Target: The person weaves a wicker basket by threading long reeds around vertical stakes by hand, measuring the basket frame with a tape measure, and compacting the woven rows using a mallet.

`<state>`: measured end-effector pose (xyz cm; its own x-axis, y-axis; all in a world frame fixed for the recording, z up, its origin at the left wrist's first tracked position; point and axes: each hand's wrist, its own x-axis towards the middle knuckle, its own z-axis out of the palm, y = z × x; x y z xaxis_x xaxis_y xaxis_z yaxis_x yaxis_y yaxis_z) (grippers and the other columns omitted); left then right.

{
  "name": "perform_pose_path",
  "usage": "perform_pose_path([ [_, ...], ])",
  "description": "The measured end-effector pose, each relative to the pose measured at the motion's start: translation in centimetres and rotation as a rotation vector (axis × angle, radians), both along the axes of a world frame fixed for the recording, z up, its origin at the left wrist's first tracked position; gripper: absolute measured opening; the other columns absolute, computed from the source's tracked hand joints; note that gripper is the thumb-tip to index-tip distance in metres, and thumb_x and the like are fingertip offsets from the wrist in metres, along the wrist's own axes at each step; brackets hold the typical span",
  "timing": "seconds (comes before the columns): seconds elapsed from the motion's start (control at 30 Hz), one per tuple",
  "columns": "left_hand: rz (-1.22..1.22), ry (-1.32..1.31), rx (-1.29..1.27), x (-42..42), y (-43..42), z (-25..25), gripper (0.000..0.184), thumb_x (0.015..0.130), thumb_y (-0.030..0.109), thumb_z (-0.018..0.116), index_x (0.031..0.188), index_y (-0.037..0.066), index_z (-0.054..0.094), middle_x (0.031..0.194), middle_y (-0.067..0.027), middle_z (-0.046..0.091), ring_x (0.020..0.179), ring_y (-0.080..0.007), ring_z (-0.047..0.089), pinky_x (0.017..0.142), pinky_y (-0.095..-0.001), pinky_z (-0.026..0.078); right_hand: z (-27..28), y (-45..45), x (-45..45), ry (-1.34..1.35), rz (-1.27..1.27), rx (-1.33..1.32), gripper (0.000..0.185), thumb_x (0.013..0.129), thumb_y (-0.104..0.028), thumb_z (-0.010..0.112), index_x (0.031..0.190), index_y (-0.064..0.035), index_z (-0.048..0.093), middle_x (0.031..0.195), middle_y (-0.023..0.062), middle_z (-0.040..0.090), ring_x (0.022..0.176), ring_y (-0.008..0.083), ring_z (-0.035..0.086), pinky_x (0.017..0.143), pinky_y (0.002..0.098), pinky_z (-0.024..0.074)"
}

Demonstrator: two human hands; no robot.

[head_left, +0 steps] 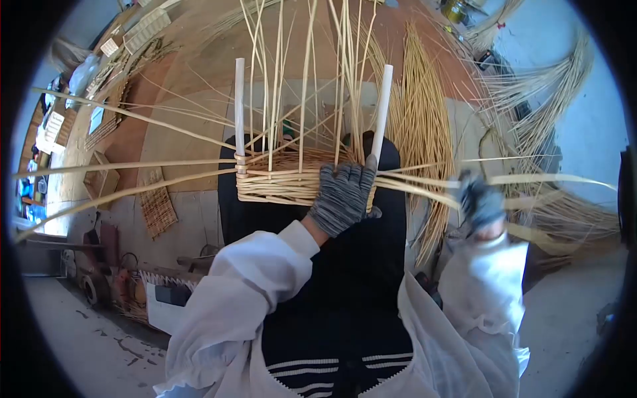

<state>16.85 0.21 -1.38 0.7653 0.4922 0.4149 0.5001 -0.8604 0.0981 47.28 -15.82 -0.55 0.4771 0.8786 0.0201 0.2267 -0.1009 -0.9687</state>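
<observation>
A partly woven wicker basket [275, 187] rests on the lap, with upright canes rising from it and a pale rod [239, 106] at the left corner and another [383, 109] at the right. My left hand [344, 198], in a grey striped glove, grips the basket's near wall close to its right corner. Off to the right, my right hand [481, 202], gloved and blurred by motion, is at the long canes [421, 189] that stretch out from that corner. Whether its fingers hold a cane is unclear. More long canes [133, 164] reach out to the left.
A thick bundle of canes [421, 106] lies on the floor beyond the right side. Loose canes [557, 99] lean along the right wall. A woven panel [154, 204] and a hexagonal frame [101, 178] lie at left, above a white crate [166, 302].
</observation>
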Motion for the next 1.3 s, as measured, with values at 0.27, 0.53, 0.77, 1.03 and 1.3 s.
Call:
perform_pose_path([
  [0.27,-0.079,-0.165,0.07,0.4,-0.3,-1.8,0.089,0.053,0.072,0.062,0.104,0.0,0.052,0.086,-0.0186,0.055,0.08,-0.0348,0.054,0.074,-0.0472,0.04,5.9,-3.6,-6.8,0.853,-0.291,0.137,0.04,0.09,-0.022,0.048,0.11,0.0126,0.048,0.1,0.0234,0.06,0.086,0.0294,0.063,0.07,0.036,0.0556],
  [0.53,-0.074,-0.127,0.228,3.1,-0.3,0.5,0.097,0.061,0.071,0.059,0.123,-0.001,0.038,0.097,-0.0156,0.053,0.08,-0.0285,0.051,0.069,-0.0403,0.038,-28.8,-19.8,7.1,0.417,-0.371,-0.325,0.015,0.081,-0.023,0.057,0.083,-0.0085,0.062,0.073,0.0128,0.064,0.061,0.0205,0.061,0.05,0.0291,0.0466],
  [0.77,0.021,0.155,0.042,3.4,-0.1,1.8,0.084,0.067,0.069,0.056,0.115,0.001,0.044,0.092,-0.0141,0.048,0.079,-0.0269,0.049,0.073,-0.0415,0.036,-42.0,-10.4,0.8,0.117,-0.448,-1.217,0.036,0.082,-0.033,0.053,0.111,-0.0105,0.054,0.092,0.0133,0.061,0.077,0.0231,0.058,0.068,0.0342,0.0479],
  [1.03,0.011,0.133,0.069,5.0,0.8,2.2,0.08,0.074,0.061,0.053,0.119,-0.003,0.037,0.09,-0.014,0.053,0.084,-0.0265,0.052,0.098,-0.0477,0.026,-42.7,-10.8,1.2,0.446,-1.186,-0.693,0.036,0.085,-0.033,0.051,0.112,-0.0091,0.052,0.094,0.0139,0.06,0.079,0.023,0.057,0.071,0.0341,0.0472],
  [1.3,0.032,0.009,-0.059,4.6,-0.8,2.6,0.081,0.076,0.065,0.047,0.123,0.0,0.037,0.11,-0.0141,0.052,0.104,-0.0273,0.05,0.099,-0.05,0.023,-15.2,-10.8,-0.5,0.466,-1.258,0.742,0.036,0.087,-0.032,0.048,0.114,-0.0077,0.05,0.096,0.0145,0.059,0.081,0.0228,0.057,0.073,0.0339,0.0466],
])
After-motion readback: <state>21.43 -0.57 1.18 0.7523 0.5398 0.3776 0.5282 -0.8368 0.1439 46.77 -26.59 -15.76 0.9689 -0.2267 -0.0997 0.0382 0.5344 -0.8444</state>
